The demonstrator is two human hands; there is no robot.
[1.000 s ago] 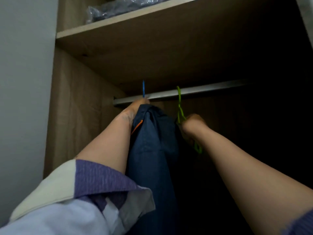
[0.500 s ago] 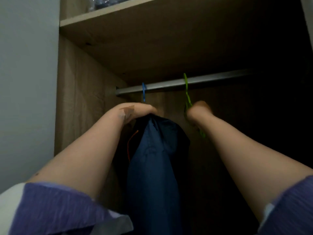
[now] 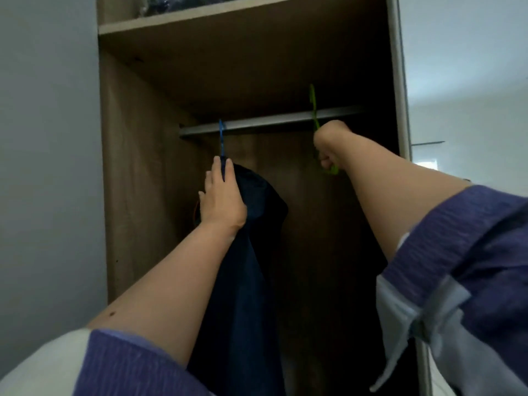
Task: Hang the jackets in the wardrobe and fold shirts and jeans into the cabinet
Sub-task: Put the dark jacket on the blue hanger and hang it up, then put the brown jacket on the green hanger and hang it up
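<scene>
Hanging from the metal rail [image 3: 271, 122] of the wardrobe [image 3: 143, 167] on a blue hanger [image 3: 221, 138], the dark blue jacket [image 3: 251, 238] drops straight down, so its long axis is vertical, and it sits at the left end of the rail, near the side wall. The left hand [image 3: 221, 197] rests on the shoulder of the jacket just under the hook, with fingers straight and flat on the cloth and nothing gripped. The right hand [image 3: 328, 147] is further right along the rail, well apart from the jacket, and its fingers are curled around a green hanger [image 3: 313, 107] that looks empty. I judge that the green hanger is the next thing to take off the rail, and the right hand already holds it. The jacket looks smooth and slightly shiny, with a thin orange line [image 3: 195, 208] at its left edge.
</scene>
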